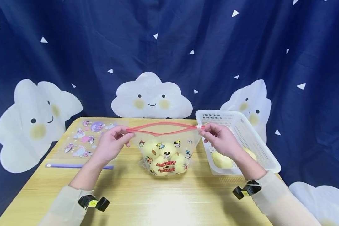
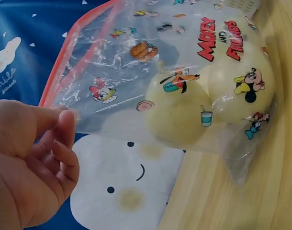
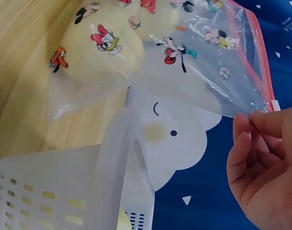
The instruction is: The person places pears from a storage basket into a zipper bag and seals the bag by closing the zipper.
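A clear zip bag [image 1: 166, 153] printed with cartoon figures and a red zip rim stands mid-table, its mouth gaping. Several pale yellow round fruits, seemingly pears, fill its lower part; one pear [image 2: 177, 108] shows through the plastic in the left wrist view. My left hand [image 1: 113, 142] pinches the left top corner between thumb and forefinger. At the right top corner, beside the white slider [image 1: 199, 127], my right hand [image 1: 221, 139] pinches the rim the same way. The bag's base appears to rest on the wood.
To the right stands a white slotted plastic basket [image 1: 260, 147] with yellow pears [image 1: 222, 160] in it. A second printed bag [image 1: 82, 141] with a purple zip lies flat at the left. Behind the wooden table [image 1: 147, 201] hangs a blue curtain [image 1: 169, 56] with clouds.
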